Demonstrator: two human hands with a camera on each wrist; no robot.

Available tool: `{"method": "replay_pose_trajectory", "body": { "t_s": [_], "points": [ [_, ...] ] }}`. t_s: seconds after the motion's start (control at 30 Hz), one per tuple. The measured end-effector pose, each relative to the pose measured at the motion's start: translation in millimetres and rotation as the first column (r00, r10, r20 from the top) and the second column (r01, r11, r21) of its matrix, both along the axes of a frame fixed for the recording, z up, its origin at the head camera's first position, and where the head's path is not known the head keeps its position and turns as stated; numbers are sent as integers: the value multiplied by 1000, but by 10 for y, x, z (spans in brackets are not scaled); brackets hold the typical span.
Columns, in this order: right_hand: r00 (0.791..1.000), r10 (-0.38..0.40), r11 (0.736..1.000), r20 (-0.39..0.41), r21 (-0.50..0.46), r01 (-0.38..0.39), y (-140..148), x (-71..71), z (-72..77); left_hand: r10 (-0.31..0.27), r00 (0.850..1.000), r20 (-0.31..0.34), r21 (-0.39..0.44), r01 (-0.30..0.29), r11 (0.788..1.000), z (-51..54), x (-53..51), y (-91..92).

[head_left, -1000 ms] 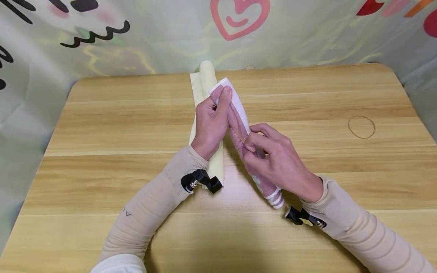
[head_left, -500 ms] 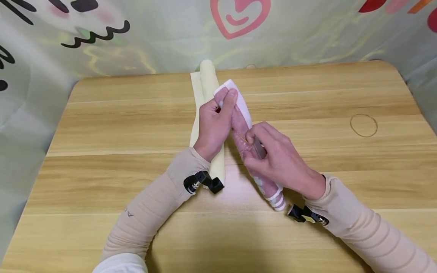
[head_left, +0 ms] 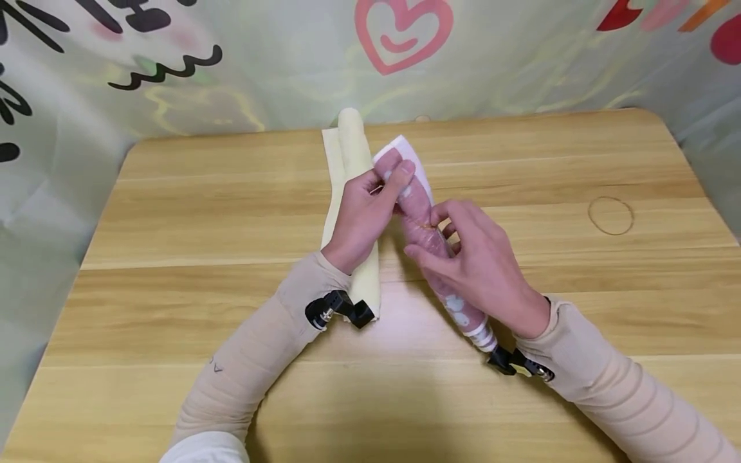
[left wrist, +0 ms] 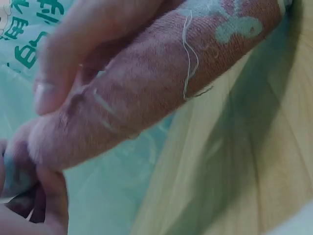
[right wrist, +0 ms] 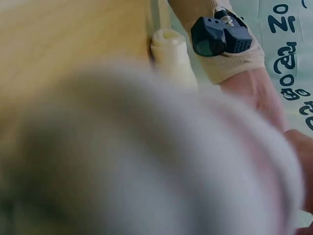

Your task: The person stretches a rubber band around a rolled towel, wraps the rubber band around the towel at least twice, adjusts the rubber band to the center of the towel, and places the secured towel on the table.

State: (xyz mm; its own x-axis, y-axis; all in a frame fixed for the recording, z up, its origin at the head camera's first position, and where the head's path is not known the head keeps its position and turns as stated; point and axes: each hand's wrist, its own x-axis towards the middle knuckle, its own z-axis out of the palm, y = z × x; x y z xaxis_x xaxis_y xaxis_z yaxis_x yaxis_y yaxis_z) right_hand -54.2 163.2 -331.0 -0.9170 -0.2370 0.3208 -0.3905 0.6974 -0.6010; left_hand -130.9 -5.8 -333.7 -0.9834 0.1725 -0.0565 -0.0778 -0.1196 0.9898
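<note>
1. Pinching the upper end of the pink cloth roll (head_left: 427,239) between thumb and fingers of the left hand (head_left: 365,215)
2. Curling the right hand (head_left: 477,254) round its middle, with the index fingertip at the thin band (head_left: 427,226)
3. Holding the roll slanted, apparently raised off the worktop (head_left: 231,225), near the cream roll (head_left: 360,154)
4. Well apart to the right, flat on the worktop: a loose band (head_left: 612,235)
5. Probably now seating the thin band round the cloth; cannot tell how many turns
6. Probably calls next for freeing the index fingertip gently, while steadying the roll left-handed
</note>
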Motion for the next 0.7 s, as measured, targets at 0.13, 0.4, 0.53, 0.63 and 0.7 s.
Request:
{"method": "replay_pose_trajectory", "body": {
  "t_s": [0.13, 0.4, 0.53, 0.63, 0.7],
  "points": [
    [998, -25, 996, 64, -79, 30, 3, -37, 45, -127, 992, -7, 99, 127, 987, 42, -16, -78],
    [942, 137, 877, 308, -480, 30, 8, -48, 181, -223, 973, -65, 224, 232, 947, 107, -43, -221],
    [897, 271, 804, 350, -594, -12, 11, -40, 190, -281, 957, -66, 180, 288, 941, 81, -33, -218],
    [886, 301, 804, 352, -593, -38, 10, -40, 190, -297, 950, -100, 122, 308, 944, 63, -20, -210],
    [900, 259, 834, 352, -551, -25, 6, -46, 201, -288, 946, -149, 53, 298, 953, 60, -12, -206]
  ]
}}
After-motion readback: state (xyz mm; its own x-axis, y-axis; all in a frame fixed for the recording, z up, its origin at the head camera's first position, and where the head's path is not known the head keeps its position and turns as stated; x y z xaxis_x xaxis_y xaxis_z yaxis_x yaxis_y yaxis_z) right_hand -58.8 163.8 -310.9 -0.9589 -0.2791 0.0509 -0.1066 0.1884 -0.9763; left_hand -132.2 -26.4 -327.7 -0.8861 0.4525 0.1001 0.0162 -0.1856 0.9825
